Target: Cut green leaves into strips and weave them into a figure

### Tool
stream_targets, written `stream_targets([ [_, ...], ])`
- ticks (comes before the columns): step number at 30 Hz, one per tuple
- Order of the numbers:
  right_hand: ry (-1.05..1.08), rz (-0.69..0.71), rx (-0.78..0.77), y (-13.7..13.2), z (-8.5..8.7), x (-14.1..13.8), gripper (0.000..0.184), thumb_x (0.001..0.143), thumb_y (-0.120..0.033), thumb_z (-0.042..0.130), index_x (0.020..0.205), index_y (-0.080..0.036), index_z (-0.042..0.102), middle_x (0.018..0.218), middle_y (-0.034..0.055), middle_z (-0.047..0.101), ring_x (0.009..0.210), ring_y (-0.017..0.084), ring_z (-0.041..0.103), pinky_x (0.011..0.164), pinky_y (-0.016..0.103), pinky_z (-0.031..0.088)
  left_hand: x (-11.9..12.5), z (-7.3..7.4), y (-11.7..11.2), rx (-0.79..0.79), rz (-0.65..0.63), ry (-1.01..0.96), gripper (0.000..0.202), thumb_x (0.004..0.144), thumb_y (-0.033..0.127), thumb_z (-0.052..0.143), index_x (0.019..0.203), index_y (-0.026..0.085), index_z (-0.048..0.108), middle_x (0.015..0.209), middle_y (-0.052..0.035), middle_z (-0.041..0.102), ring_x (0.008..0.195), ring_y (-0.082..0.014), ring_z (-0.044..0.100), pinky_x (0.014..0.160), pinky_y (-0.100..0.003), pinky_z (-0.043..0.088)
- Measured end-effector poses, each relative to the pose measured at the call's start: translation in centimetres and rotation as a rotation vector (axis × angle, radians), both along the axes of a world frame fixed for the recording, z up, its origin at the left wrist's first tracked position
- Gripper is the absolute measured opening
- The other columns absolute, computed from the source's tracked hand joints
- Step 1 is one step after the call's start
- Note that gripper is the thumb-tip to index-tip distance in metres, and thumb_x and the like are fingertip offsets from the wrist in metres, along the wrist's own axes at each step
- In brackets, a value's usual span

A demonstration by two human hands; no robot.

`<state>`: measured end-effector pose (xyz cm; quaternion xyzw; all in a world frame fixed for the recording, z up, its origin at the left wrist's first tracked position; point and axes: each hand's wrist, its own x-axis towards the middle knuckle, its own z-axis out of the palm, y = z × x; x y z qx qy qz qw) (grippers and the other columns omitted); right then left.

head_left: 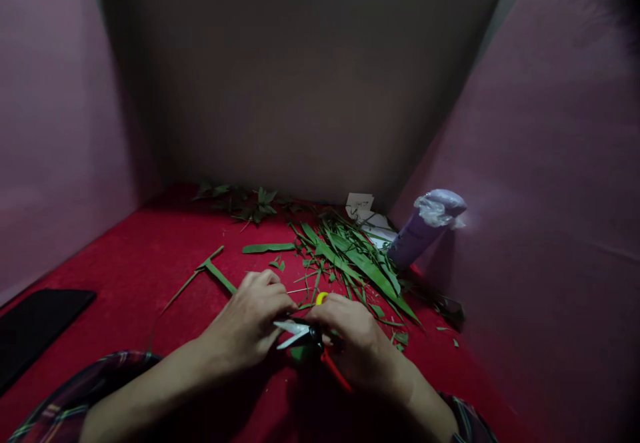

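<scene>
Red cloth (150, 263) covers the table in the head view, where the right hand (357, 346) grips small scissors (303, 333) with red and yellow handles, blades parted toward the left hand (250, 323). The left hand is curled, fingertips pinching a thin green leaf strip (300, 307) just above the blades. Behind them lie a heap of cut leaves (360, 259), a lilac tube (423, 229), white paper scraps (363, 209), and a black phone (35, 326) at far left.

Bare red tabletop (135, 263) lies open leftward; leaf pile (350, 256) and purple tube (417, 233) crowd the right
</scene>
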<state>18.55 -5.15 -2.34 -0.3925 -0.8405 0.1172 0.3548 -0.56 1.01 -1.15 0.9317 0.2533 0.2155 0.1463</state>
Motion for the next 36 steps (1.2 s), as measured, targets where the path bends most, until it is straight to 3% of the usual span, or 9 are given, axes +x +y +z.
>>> stream_targets([
  [4, -0.066, 0.056, 0.010, -0.2, 0.4, -0.1, 0.018, 0.078, -0.010, 0.050, 0.091, -0.019, 0.058, 0.068, 0.0030, 0.057, 0.062, 0.017, 0.046, 0.056, 0.028, 0.036, -0.1, -0.2, 0.0, -0.211, -0.025, -0.042, 0.015, 0.076, 0.020, 0.054, 0.064, 0.019, 0.063, 0.062, -0.0014, 0.059, 0.066, -0.0151, 0.047, 0.061, -0.026, 0.033],
  [7, 0.003, 0.011, 0.023, -0.3, 0.3, 0.0, 0.023, 0.078, -0.011, 0.053, 0.098, -0.021, 0.057, 0.074, 0.0040, 0.060, 0.065, 0.018, 0.051, 0.058, 0.029, 0.040, 0.0, -0.2, 0.0, -0.495, 0.068, -0.156, 0.020, 0.072, 0.028, 0.059, 0.055, 0.017, 0.060, 0.053, 0.0012, 0.054, 0.054, -0.0116, 0.045, 0.051, -0.022, 0.030],
  [11, 0.394, -0.299, 0.065, -0.3, -0.4, -0.3, 0.034, 0.076, -0.019, 0.064, 0.107, -0.025, 0.050, 0.092, 0.0051, 0.063, 0.079, 0.019, 0.059, 0.072, 0.032, 0.046, 0.4, 0.2, -0.3, -0.981, 0.298, -0.353, 0.025, 0.067, 0.036, 0.064, 0.057, 0.015, 0.057, 0.040, 0.0061, 0.042, 0.037, -0.0079, 0.036, 0.039, -0.020, 0.023],
  [14, 0.723, -0.485, -0.133, -0.1, -1.1, -1.3, 0.027, 0.079, -0.027, 0.061, 0.103, -0.024, 0.048, 0.086, 0.0031, 0.063, 0.077, 0.018, 0.061, 0.067, 0.029, 0.048, 0.9, 0.2, -0.7, -1.224, 0.409, -0.613, 0.025, 0.062, 0.037, 0.069, 0.059, 0.015, 0.057, 0.039, 0.0071, 0.046, 0.033, -0.0069, 0.038, 0.036, -0.019, 0.028],
  [17, 0.929, -0.416, -0.449, 0.1, -1.9, -2.8, 0.026, 0.077, -0.032, 0.064, 0.095, -0.022, 0.049, 0.074, -0.0002, 0.060, 0.062, 0.014, 0.059, 0.050, 0.022, 0.045, 1.5, 0.0, -1.4, -1.359, 0.408, -0.860, 0.024, 0.057, 0.033, 0.075, 0.061, 0.013, 0.062, 0.047, 0.0041, 0.056, 0.040, -0.0074, 0.048, 0.040, -0.018, 0.037],
  [20, 1.031, -0.322, -0.616, 0.0, -2.2, -4.2, 0.034, 0.071, -0.035, 0.069, 0.093, -0.021, 0.048, 0.065, -0.0038, 0.057, 0.049, 0.010, 0.052, 0.040, 0.018, 0.040, 2.0, -0.2, -2.1, -1.496, 0.414, -1.022, 0.023, 0.056, 0.030, 0.076, 0.063, 0.012, 0.063, 0.053, -0.0019, 0.064, 0.047, -0.0138, 0.058, 0.045, -0.023, 0.046],
  [24, 1.046, -0.283, -0.623, -0.3, -2.0, -5.2, 0.036, 0.066, -0.031, 0.073, 0.091, -0.020, 0.049, 0.063, -0.0058, 0.053, 0.047, 0.007, 0.046, 0.042, 0.016, 0.041, 2.2, -0.7, -2.5, -1.528, 0.408, -1.140, 0.020, 0.059, 0.028, 0.075, 0.066, 0.013, 0.064, 0.051, 0.0003, 0.063, 0.041, -0.0124, 0.056, 0.044, -0.025, 0.047],
  [30, 1.153, -0.252, -0.651, -0.3, -1.8, -5.5, 0.037, 0.063, -0.027, 0.075, 0.089, -0.021, 0.049, 0.061, -0.0067, 0.052, 0.048, 0.007, 0.046, 0.042, 0.015, 0.037, 2.1, -1.1, -2.7, -1.490, 0.374, -1.117, 0.023, 0.060, 0.030, 0.075, 0.071, 0.011, 0.067, 0.060, -0.0039, 0.068, 0.050, -0.0132, 0.060, 0.051, -0.024, 0.047],
  [36, 1.224, -0.121, -0.737, -0.3, -1.8, -5.1, 0.039, 0.061, -0.025, 0.074, 0.090, -0.022, 0.048, 0.060, -0.0072, 0.052, 0.042, 0.006, 0.043, 0.041, 0.016, 0.034, 2.0, -0.5, -2.7, -1.293, 0.398, -1.007, 0.027, 0.060, 0.038, 0.073, 0.059, 0.012, 0.064, 0.058, -0.0028, 0.066, 0.050, -0.0121, 0.055, 0.050, -0.022, 0.041],
])
